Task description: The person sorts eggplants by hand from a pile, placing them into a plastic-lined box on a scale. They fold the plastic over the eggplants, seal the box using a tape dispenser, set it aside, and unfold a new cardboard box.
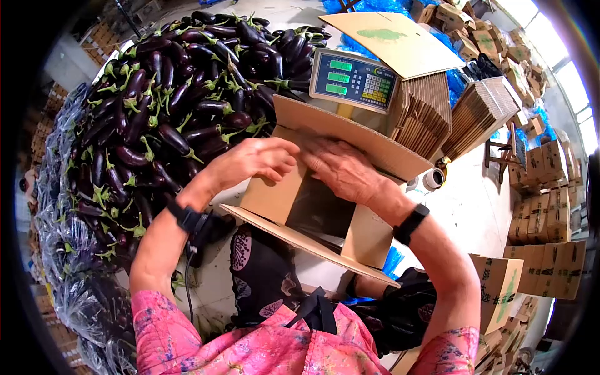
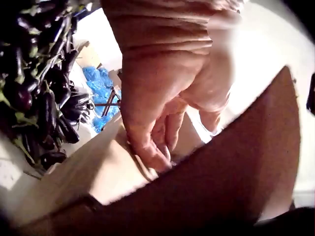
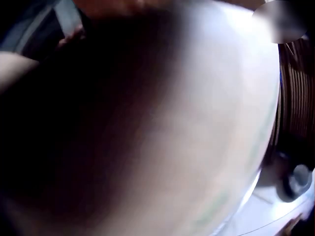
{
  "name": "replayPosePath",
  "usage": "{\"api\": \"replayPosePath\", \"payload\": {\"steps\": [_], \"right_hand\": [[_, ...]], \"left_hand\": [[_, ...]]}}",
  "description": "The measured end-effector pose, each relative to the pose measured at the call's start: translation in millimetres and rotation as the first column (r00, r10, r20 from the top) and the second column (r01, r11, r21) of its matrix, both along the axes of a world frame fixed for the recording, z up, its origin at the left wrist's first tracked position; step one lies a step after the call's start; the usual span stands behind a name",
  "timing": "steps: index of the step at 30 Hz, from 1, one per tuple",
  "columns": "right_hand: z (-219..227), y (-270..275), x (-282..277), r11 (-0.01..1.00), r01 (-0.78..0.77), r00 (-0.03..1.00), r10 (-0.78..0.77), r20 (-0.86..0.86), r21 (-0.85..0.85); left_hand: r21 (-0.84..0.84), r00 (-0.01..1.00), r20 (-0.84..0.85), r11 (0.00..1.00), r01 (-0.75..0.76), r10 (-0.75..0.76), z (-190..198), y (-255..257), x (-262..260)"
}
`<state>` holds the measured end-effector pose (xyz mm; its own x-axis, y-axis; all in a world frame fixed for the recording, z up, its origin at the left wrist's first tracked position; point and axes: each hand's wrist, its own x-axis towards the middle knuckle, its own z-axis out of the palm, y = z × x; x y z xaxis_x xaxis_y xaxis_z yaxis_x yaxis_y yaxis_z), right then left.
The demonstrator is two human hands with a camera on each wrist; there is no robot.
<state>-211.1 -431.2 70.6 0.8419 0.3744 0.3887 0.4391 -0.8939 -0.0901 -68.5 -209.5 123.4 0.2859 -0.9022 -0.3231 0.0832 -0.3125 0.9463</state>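
Note:
An open cardboard box (image 1: 365, 240) stands before the person, its long near and far flaps spread outward. The left hand (image 1: 265, 157) is over the box's left side with bent fingers. In the left wrist view, the left hand's fingertips reach down close to the pale cardboard, partly hidden behind a dark flap; I cannot tell whether they pinch anything. The right hand (image 1: 344, 165) lies over the opening near the far flap, fingers extended toward the left hand. Pale, blurred cardboard fills most of the right wrist view, and the right hand's fingers are hidden there.
A large heap of eggplants (image 1: 178, 137) lies to the left, edged by clear plastic (image 1: 62, 187). Behind the box stands a digital scale display (image 1: 353, 78). Stacks of folded cardboard (image 1: 428, 115) are beside it, near a small round container (image 1: 434, 179). Printed boxes (image 1: 500, 287) stand at right.

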Motion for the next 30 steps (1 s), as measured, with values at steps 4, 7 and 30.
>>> {"api": "replayPosePath", "payload": {"steps": [4, 7, 30], "right_hand": [[-17.9, -2.7, -2.4, 0.997, 0.018, 1.000, -0.019, -0.010, -0.076], [-32.4, 2.8, 1.5, 0.999, 0.018, 0.999, -0.017, 0.029, -0.045], [29.1, 12.3, -79.9, 0.922, 0.362, 0.886, -0.387, -0.256, -0.141]], "left_hand": [[-0.405, 0.968, 0.001, 0.885, -0.230, 0.252, 2.2, 43.5, -35.4], [-0.280, 0.810, 0.511, 0.947, -0.158, 0.287, 4.5, 47.0, -58.2], [-0.321, 0.794, -0.414, 0.745, -0.584, 0.445, -60.5, -1.7, 3.6]]}}
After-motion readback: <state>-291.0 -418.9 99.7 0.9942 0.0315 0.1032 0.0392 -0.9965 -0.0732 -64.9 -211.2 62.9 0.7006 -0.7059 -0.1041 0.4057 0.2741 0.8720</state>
